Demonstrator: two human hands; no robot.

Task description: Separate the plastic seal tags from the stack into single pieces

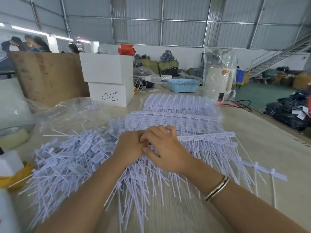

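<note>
Both hands meet at the middle of the desk (262, 132), on the near left edge of the stack of joined seal tags (183, 118). The left hand (130, 145) has its fingers curled down onto the tags; they look pinched on a tag head, though the right hand hides the tips. The right hand (165, 148) lies just beside it and touching, fingers bent over the same spot and thumb tucked toward the left hand, gripping what seems to be the neighbouring piece of one strip. A bracelet (217, 188) sits on the right wrist.

The stack spreads from the hands to the far right. Its strips of heads run left to right and the thin tails point toward the person, so each tag's long axis runs near to far. The joint to break therefore lies between the two hands, along the strip, and the hands would need to part sideways or twist against each other.

To the left of the hands, close to the left hand, lies the pile of loose single tags (70, 158), heads and tails crossing at all angles. A short strip of joined tags (262, 169) lies apart on the near right. Much of the stack appears not yet separated.
</note>
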